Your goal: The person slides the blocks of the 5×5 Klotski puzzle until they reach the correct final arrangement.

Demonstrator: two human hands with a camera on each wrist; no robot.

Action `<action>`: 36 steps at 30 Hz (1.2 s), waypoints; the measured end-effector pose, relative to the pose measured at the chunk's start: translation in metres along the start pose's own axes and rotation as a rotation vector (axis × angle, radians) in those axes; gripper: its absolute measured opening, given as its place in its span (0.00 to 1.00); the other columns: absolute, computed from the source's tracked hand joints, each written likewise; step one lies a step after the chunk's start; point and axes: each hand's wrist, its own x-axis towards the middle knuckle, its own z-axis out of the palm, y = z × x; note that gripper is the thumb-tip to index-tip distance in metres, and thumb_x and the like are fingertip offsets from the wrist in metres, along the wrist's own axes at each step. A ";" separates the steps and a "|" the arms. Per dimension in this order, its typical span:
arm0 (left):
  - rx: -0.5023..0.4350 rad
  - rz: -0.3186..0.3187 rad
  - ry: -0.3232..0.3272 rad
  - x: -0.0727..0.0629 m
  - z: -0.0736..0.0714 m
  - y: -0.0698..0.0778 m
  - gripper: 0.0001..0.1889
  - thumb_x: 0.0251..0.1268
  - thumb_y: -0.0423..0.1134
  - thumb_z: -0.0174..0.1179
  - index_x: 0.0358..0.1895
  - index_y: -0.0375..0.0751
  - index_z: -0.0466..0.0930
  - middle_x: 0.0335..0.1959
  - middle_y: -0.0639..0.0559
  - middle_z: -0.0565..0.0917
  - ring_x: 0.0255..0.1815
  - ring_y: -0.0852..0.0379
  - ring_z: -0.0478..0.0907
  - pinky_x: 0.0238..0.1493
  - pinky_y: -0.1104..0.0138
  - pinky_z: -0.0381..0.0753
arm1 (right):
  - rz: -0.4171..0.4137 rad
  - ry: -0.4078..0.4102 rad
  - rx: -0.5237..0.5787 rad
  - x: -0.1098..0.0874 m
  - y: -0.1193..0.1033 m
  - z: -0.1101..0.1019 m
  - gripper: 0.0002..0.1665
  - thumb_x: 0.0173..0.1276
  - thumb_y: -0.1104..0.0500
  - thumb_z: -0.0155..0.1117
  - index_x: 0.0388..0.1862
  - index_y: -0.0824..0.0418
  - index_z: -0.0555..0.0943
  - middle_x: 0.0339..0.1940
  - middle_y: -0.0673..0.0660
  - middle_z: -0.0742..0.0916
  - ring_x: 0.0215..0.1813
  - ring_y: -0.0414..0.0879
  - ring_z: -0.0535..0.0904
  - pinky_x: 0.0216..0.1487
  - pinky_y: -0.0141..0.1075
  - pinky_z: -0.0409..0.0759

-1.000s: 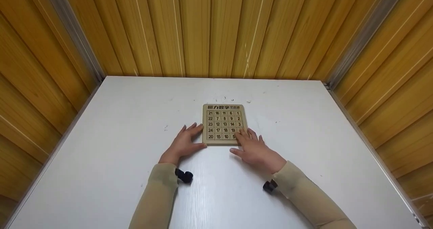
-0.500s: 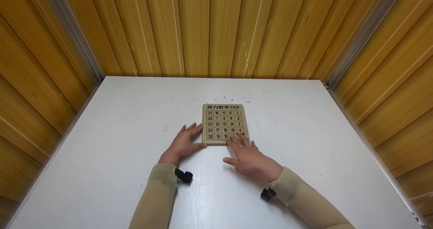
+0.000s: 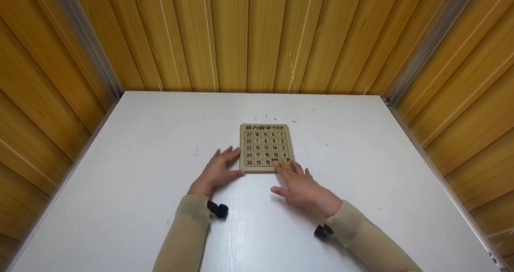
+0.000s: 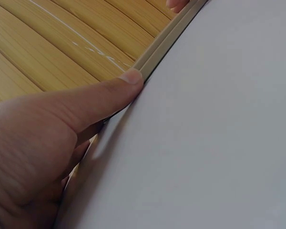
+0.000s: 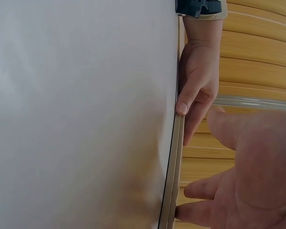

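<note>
A tan number sliding puzzle (image 3: 257, 170) lies flat on the white table, its numbered tiles in a square frame below a printed heading. At its lower left corner, my left hand (image 3: 217, 169) steadies it, thumb on the near edge and fingers along the left side. My right hand (image 3: 301, 187) reaches over the lower right corner with extended fingers, fingertips on the bottom-row tiles and partly hiding them. Just above those fingertips, a dark strip shows under the 19 tile (image 3: 276, 155) and the 4 tile (image 3: 284, 155). The left wrist view shows my left thumb (image 4: 109, 98) against the puzzle's edge.
The white table (image 3: 120, 163) surrounds the puzzle and bears small dark marks behind it. Yellow wood-look panels (image 3: 249, 35) stand at the back and both sides. A black wrist camera (image 3: 219, 209) sits at my left cuff, another (image 3: 322, 232) at my right.
My right hand slid down and left off the right column, uncovering the 4 tile, then shifted slightly right. A tile now partly shows in the dark lower right space. My left hand stayed put.
</note>
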 end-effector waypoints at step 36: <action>0.009 0.007 0.013 -0.001 0.000 -0.002 0.44 0.57 0.50 0.76 0.77 0.51 0.67 0.81 0.48 0.65 0.86 0.46 0.52 0.88 0.48 0.41 | -0.058 -0.043 -0.032 0.012 -0.027 0.004 0.51 0.77 0.31 0.51 0.87 0.52 0.47 0.88 0.52 0.48 0.88 0.60 0.34 0.85 0.68 0.36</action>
